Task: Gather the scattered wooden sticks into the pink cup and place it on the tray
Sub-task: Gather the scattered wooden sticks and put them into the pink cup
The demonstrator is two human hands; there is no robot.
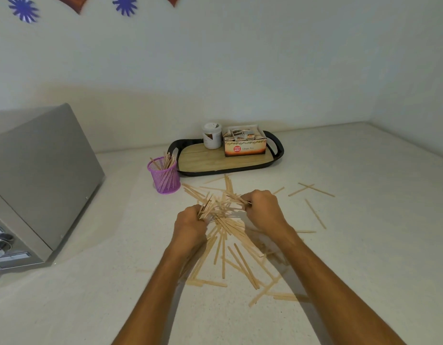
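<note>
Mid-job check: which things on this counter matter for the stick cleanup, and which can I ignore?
Part of the job:
- wooden sticks, scattered on the counter
- pink cup, some sticks already inside
- tray, where the cup goes
- left hand and right hand, both gripping sticks

Ignore:
- white jar on the tray
- tea box on the tray
- silver appliance

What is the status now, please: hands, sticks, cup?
Left hand and right hand both closed on sticks. Many loose on counter. Pink cup part-filled, standing beside tray. Nothing blocking.
</note>
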